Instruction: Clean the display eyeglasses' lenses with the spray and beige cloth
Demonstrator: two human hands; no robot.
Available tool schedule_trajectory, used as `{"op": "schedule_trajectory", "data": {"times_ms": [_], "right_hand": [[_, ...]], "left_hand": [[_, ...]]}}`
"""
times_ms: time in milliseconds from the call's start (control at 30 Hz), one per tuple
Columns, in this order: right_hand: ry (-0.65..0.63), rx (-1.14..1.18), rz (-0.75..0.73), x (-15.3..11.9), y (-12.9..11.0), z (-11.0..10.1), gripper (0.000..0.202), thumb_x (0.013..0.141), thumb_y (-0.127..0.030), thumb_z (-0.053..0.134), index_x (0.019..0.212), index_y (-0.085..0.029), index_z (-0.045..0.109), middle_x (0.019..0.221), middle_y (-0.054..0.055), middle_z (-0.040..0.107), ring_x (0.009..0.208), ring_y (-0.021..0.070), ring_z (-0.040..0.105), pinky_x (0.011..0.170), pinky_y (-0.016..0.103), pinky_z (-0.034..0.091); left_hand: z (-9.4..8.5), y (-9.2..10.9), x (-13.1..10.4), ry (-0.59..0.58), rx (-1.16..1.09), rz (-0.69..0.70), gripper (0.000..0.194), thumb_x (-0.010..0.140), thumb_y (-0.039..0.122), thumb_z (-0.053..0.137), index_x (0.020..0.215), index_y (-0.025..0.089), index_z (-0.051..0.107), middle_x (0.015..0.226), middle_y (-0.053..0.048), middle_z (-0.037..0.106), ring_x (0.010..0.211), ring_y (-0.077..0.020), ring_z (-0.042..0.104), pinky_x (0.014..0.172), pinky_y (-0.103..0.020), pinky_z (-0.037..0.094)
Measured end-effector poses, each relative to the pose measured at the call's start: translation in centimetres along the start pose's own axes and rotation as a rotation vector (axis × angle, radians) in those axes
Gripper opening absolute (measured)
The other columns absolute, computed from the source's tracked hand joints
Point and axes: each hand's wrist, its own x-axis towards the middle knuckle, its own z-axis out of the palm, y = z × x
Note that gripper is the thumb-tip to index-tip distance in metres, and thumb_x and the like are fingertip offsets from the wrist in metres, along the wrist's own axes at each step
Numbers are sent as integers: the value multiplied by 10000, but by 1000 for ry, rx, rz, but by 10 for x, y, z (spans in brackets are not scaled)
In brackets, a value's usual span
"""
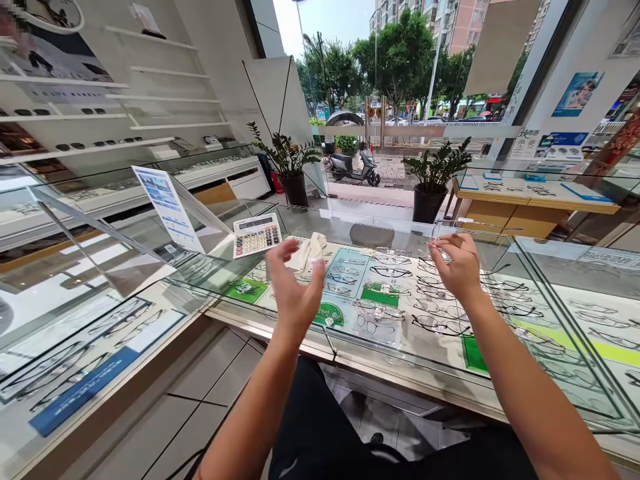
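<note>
My right hand (456,263) is raised over the right part of the glass display counter (310,327), its fingertips pinching a pair of thin-rimmed eyeglasses (487,225). One temple of the glasses reaches out to the right. My left hand (296,290) hovers above the counter with thumb and fingers apart and nothing between them. Just behind it a crumpled white cloth (314,250) lies on the glass. A white calculator (257,235) rests beyond the left hand, to its left. Rows of eyeglass frames (391,271) show through the glass beneath both hands.
A blue-and-white sign (165,207) stands upright at the counter's left. Another case (95,360) with frames is at the near left. Potted plants (294,167) stand beyond the counter, before the window. A wooden display table (530,203) is at the back right.
</note>
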Motion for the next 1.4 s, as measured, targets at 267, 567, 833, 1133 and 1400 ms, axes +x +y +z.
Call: {"op": "schedule_trajectory", "data": {"times_ms": [267, 567, 833, 1133, 1400], "right_hand": [[42, 68, 47, 13, -5, -12, 259, 1057, -398, 649, 896, -256, 793, 960, 87, 835, 997, 302, 729, 985, 517, 538], [8, 380, 324, 12, 12, -4, 376, 1019, -565, 667, 907, -230, 797, 1011, 91, 830, 1019, 275, 709, 978, 449, 503], [-85, 528, 394, 6, -4, 3, 348, 1056, -556, 642, 967, -257, 797, 1064, 86, 812, 1123, 287, 728, 1041, 458, 512], [-190, 651, 483, -2, -27, 12, 395, 1017, -637, 674, 902, -273, 777, 987, 60, 749, 1064, 285, 684, 1036, 458, 459], [-278, 774, 594, -3, -26, 13, 422, 994, -671, 691, 880, -270, 759, 1055, 60, 812, 1067, 285, 698, 1004, 444, 495]], "left_hand": [[37, -55, 21, -295, -31, -257, 329, 948, 504, 629, 1096, 228, 526, 1014, -114, 723, 978, -338, 706, 974, -535, 543], [156, 11, 117, -510, -789, -145, 559, 922, 573, 780, 1152, 250, 385, 1092, -49, 673, 927, -175, 723, 788, -299, 578], [171, 26, 83, -686, -1048, -256, 692, 873, 797, 758, 1262, 268, 539, 991, -27, 607, 877, -173, 592, 574, -202, 493], [157, 33, 73, -1006, -1250, -500, 861, 765, 1080, 496, 659, 226, 467, 495, 50, 317, 428, -100, 275, 340, -200, 190], [158, 33, 68, -904, -936, -283, 708, 833, 890, 428, 632, 219, 531, 655, -25, 423, 612, -167, 406, 515, -285, 322]]}}
